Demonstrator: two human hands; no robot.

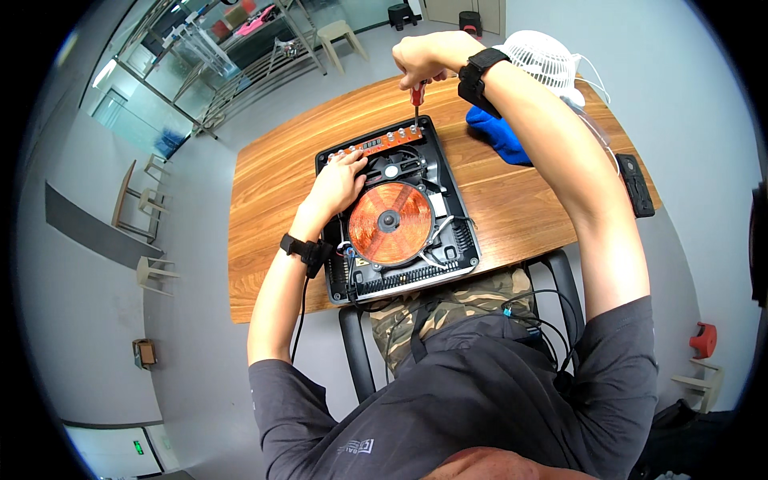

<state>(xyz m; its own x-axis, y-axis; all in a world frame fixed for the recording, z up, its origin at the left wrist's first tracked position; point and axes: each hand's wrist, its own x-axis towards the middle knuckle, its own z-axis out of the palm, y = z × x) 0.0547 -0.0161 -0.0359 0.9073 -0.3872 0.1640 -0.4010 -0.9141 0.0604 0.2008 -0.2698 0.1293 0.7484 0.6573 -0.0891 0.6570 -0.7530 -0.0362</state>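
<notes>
An opened induction cooker (464, 196) lies on the wooden table in front of me, its copper coil (390, 224) bare. Along its far edge runs a narrow orange circuit board (392, 142) with several round buttons. My right hand (428, 60) is closed around the red handle of a screwdriver (417, 98), held upright. The tip of the shaft meets the right end of the board. My left hand (340, 180) lies over the cooker's left side, its fingers on the board's left part. A black fan (390, 171) sits between board and coil.
A bright blue cloth item (500, 136) and a white fan (544, 60) with its cord are at the table's far right. Near the right edge lies a black flat object (636, 186). Black cables hang by my lap. Metal shelving (216, 72) and stools stand beyond the table (272, 200).
</notes>
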